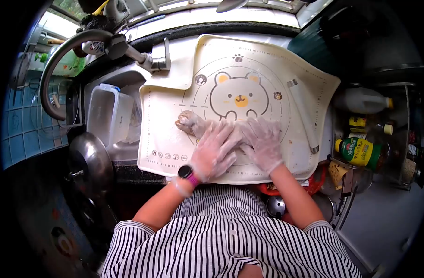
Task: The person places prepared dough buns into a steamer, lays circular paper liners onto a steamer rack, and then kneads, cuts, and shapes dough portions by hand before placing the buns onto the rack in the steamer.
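Observation:
A pale roll of dough [193, 123] lies across a cream kneading mat [165, 134] printed with a bear face. Its rounded left end sticks out past my fingers, while much of the rest is covered by my hands. My left hand [215, 149], in a clear plastic glove, lies over the dough with fingers stretched forward. Beside it, my right hand [263, 142], gloved likewise, rests on the roll with fingers spread. Toward the mat's right side lies a whitish rolling pin [303, 113] with metal ends, apart from both hands.
At left, a sink [89, 104] holds a clear plastic container [103, 113], below a curved faucet [50, 69]. A steel pan or lid [89, 157] stands nearer me. Bottles, including a green-yellow labelled one [360, 152], fill a rack on the right.

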Demonstrator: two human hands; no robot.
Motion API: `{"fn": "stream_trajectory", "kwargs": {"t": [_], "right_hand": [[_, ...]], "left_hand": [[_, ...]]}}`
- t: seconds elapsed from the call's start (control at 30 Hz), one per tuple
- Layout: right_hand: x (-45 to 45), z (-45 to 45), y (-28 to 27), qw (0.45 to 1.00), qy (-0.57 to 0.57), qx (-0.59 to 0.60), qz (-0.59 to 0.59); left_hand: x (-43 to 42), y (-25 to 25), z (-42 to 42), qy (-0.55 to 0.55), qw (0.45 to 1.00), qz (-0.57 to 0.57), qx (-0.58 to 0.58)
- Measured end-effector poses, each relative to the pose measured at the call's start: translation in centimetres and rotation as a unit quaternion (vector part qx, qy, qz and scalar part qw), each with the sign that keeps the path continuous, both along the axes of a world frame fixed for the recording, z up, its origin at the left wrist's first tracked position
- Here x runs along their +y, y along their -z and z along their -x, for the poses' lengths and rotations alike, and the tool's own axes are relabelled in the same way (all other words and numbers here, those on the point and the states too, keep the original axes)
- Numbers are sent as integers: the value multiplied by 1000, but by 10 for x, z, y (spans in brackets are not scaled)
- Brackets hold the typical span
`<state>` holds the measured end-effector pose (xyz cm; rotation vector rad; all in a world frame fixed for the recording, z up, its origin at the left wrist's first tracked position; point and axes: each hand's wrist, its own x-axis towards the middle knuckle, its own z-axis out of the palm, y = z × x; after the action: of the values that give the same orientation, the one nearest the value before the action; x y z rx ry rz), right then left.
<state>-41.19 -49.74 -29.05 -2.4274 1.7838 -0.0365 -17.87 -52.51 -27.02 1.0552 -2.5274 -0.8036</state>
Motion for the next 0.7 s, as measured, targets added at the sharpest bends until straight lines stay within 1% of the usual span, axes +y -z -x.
{"fn": "stream_trajectory", "kwargs": {"t": [0.03, 0.07, 0.1, 0.13, 0.17, 0.2, 0.23, 0.27, 0.3, 0.33, 0.37, 0.4, 0.43, 0.47, 0.53, 0.57, 0.6, 0.67, 0.7], "right_hand": [[10, -1, -5, 1000, 3, 1, -14], [13, -6, -16, 1000, 8, 3, -28], [8, -13, -26, 997, 31, 8, -75], [-2, -22, -33, 997, 27, 6, -73], [-16, -34, -38, 998, 9, -9, -60], [-29, -47, -41, 999, -10, -25, -45], [-41, -62, -46, 999, -15, -28, -44], [-52, -78, -50, 995, -26, -30, -87], [-61, -90, -50, 990, -35, -30, -130], [-66, -98, -37, 990, -35, -29, -130], [-67, -105, -14, 997, -20, -5, -79], [-68, -110, -1, 999, -5, 19, -26], [-74, -109, -9, 998, -2, -1, -69], [-80, -108, -18, 998, -5, 1, -69], [-91, -109, -34, 983, -7, -27, -180], [-88, -109, -39, 984, -9, -25, -178], [-82, -109, -43, 990, -27, -36, -136], [-81, -118, -42, 990, -31, -68, -118], [-80, -122, -39, 990, -34, -84, -109]], "left_hand": [[13, 1, -18, -4, 1000, -4, -4], [22, 3, -38, -101, 994, 30, 37], [25, 7, -49, -197, 975, 71, 79], [15, -12, -48, -308, 942, 115, 65], [8, 0, -50, -380, 912, 66, 141], [1, 17, -54, -447, 868, 20, 215], [-2, 28, -52, -451, 866, 23, 213], [-5, 35, -43, -432, 835, -125, 319], [-3, 41, -31, -412, 809, -199, 370], [-2, 44, -19, -396, 773, -270, 415], [5, 43, -4, -421, 827, -177, 329], [11, 43, 6, -437, 864, -81, 237], [13, 38, 11, -427, 872, -38, 235], [14, 36, 7, -430, 870, -38, 237], [14, 33, -7, -401, 893, -108, 174], [7, 34, -23, -379, 897, -166, 153], [-1, 37, -24, -381, 897, -164, 156], [-20, 35, -23, -498, 839, 6, 222], [-19, 34, -10, -408, 678, -249, 558]]}}
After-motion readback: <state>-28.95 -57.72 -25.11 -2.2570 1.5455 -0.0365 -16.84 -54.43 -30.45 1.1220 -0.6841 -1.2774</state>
